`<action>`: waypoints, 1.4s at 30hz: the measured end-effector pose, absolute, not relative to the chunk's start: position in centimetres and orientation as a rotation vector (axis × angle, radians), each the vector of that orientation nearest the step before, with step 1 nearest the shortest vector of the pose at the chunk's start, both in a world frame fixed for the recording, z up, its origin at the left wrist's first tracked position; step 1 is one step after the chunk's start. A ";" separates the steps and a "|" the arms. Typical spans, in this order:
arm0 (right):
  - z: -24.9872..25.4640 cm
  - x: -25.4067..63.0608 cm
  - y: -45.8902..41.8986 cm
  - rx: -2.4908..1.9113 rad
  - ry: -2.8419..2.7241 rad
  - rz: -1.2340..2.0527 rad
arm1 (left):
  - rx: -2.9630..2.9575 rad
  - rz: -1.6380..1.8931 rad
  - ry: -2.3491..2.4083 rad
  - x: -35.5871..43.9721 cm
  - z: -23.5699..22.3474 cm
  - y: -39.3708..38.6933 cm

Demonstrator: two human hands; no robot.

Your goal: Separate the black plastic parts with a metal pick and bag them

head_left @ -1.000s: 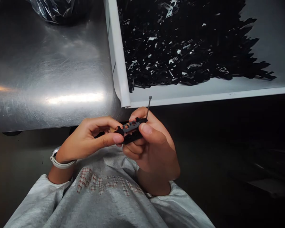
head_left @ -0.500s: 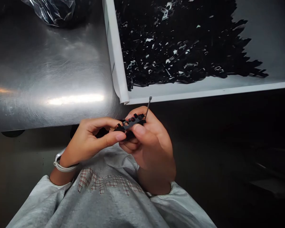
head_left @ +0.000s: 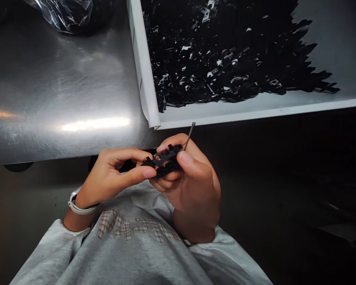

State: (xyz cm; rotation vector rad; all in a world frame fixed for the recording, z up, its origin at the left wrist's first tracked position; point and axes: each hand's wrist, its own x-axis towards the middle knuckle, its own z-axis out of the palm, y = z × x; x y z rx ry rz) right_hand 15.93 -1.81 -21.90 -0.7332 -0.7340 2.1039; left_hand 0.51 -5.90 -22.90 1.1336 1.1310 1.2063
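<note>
A black part [head_left: 167, 168] is held in the air, in front of the person's shirt [head_left: 136, 261], just off the near edge of the metal table [head_left: 77, 87] and short of the white tray [head_left: 150, 79]. Both hands share it. The left hand [head_left: 112, 174] has its grip clamped on the left end, thumb on the near side and fingers behind. The right hand [head_left: 192, 178] supports the right end, fingers curled beneath and thumb beside the upper corner.

A thin rod [head_left: 189, 137] slants up from that corner, close to the right thumb; whether it is fixed to the part or only pinched there cannot be told.

For good handling, the left pinch should probably do the steadying, firm enough to stop the part turning but not so hard that it bends. The right fingers are best placed as a support from below, leaving the thumb free for fine pressure. The rod looks slender, so a sideways knock could bend it; pressure in line with its length seems safer. The near wall of the tray, with its heap of black pieces [head_left: 225, 59], is close to the rod's tip, so some clearance there would help.
</note>
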 end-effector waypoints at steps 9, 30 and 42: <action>-21.4 16.3 -1.5 -0.790 -0.773 2.076 | 1.497 1.341 1.182 0.5 -22.9 -6.2; -21.9 16.5 -1.7 -0.735 -0.752 2.083 | 1.648 1.329 1.191 0.1 -23.0 -6.0; -22.8 16.2 -1.7 -0.623 -0.761 2.146 | 1.698 1.358 1.164 -0.1 -23.3 -5.6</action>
